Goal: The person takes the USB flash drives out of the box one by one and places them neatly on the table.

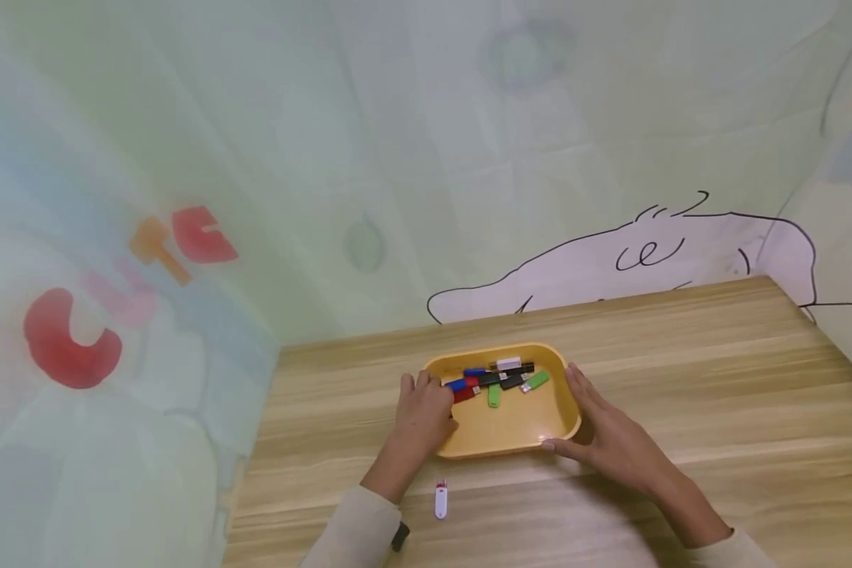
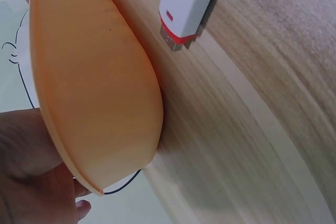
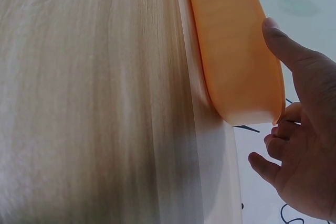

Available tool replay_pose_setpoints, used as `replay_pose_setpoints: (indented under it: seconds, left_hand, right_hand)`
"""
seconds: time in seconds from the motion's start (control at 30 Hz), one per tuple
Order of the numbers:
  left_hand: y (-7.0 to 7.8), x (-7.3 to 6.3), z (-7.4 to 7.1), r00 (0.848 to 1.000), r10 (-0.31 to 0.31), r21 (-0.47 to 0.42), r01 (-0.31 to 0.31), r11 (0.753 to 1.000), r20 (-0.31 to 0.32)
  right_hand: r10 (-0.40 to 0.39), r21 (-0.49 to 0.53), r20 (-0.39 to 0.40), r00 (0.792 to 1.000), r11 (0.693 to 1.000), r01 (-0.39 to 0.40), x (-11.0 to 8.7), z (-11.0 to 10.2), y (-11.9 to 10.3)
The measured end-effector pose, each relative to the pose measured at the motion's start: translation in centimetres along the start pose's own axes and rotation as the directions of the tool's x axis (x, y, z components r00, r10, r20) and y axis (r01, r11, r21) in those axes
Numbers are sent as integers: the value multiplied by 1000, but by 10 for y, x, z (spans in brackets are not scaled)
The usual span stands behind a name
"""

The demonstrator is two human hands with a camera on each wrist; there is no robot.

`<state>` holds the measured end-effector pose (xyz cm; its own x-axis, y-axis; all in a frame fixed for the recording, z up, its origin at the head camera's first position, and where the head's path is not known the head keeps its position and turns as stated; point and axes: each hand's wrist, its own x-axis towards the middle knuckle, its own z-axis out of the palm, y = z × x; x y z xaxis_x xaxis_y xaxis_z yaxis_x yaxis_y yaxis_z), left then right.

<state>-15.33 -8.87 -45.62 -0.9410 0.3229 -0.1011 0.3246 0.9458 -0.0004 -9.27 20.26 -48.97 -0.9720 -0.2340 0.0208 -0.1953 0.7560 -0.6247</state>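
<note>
A yellow plastic tray [image 1: 500, 430] sits on the wooden table, with several USB sticks in its back half: green [image 1: 494, 395], blue, red, black and white ones. My left hand [image 1: 424, 414] grips the tray's left rim, its thumb side reaching over the inner edge; part of its fingers is hidden. At the front right corner my right hand [image 1: 614, 442] holds the tray, thumb on the front rim and fingers along the right side. A white USB stick [image 1: 441, 500] with a red band and bare metal plug [image 2: 172, 40] lies on the table in front of the tray.
The wooden table [image 1: 717, 379] stretches widely to the right of the tray. Behind it hangs a printed cloth backdrop [image 1: 397, 158] with line drawings and coloured letters. A dark object [image 1: 401, 536] shows beside the left sleeve.
</note>
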Motion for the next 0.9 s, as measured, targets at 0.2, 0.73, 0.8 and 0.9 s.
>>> replay_pose_setpoints:
  seconds: [0.2, 0.73, 0.8, 0.9]
  left_hand:
    - [0, -1, -1, 1000, 18, 20, -18, 1000, -9]
    - [2, -3, -7, 1000, 6, 45, -6, 999, 4]
    - [2, -5, -8, 1000, 1, 45, -2, 999, 11]
    - [3, -8, -9, 1000, 1, 40, -2, 999, 11]
  right_hand:
    - [4, -1, 1, 1000, 1000, -4, -1, 1, 0]
    - [4, 13, -3, 1000, 1000, -4, 0, -1, 0]
    - [5, 16, -1, 1000, 1000, -5, 1, -1, 0]
    - [5, 18, 2, 1000, 1000, -5, 1, -1, 0]
